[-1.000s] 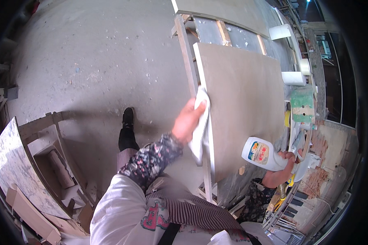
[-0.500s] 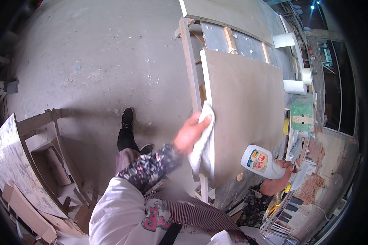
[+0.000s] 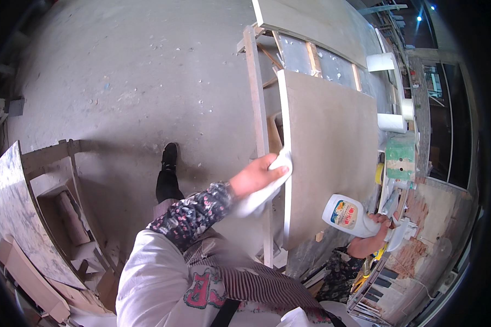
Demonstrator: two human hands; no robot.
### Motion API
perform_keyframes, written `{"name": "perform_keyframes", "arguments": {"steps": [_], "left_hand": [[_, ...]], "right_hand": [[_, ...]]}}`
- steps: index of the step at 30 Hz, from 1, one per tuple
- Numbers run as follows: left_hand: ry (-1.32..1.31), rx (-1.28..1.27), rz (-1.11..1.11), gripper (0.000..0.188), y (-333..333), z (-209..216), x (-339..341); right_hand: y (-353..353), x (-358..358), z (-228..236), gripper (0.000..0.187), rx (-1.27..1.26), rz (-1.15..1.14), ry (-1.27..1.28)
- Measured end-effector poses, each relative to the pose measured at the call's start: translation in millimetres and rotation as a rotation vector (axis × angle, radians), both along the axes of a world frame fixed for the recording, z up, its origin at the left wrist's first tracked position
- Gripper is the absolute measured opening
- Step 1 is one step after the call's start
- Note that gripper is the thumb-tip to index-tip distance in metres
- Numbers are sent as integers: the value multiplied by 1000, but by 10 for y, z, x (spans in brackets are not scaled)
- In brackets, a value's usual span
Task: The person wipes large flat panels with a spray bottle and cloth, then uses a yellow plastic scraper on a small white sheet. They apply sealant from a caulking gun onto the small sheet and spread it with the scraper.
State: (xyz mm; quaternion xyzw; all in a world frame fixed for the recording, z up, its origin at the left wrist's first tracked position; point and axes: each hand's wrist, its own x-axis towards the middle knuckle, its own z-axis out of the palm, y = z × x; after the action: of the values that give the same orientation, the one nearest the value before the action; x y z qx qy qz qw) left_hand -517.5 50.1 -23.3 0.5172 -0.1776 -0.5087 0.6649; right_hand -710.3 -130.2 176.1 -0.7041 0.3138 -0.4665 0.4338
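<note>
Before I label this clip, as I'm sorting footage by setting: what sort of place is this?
Probably a workshop: a large panel lies on a wooden frame, white rolls sit beyond it, and pale bits dot the grey floor.

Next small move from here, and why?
Probably slide the left hand and its white cloth along the panel's white edge toward the body. The cloth is gripped at that edge, which runs on bare below the hand, and the right hand holds the white bottle to the side, away from that stretch.
</note>
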Motion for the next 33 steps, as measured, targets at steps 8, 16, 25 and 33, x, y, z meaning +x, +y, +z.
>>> {"name": "perform_keyframes", "arguments": {"steps": [8,16,25,33], "left_hand": [[-715,108,531,26,48,96,493],[-657,152,835,17,-163,327,703],[-824,165,817,7,-160,350,820],[-918,167,806,7,-183,337,863]], "right_hand": [[-49,-2,-22,41,-13,16,-46],[-71,-33,-28,41,13,-18,-52],[-80,-51,-43,37,-1,2,-40],[-47,-28,-28,41,-9,-2,-32]]}}
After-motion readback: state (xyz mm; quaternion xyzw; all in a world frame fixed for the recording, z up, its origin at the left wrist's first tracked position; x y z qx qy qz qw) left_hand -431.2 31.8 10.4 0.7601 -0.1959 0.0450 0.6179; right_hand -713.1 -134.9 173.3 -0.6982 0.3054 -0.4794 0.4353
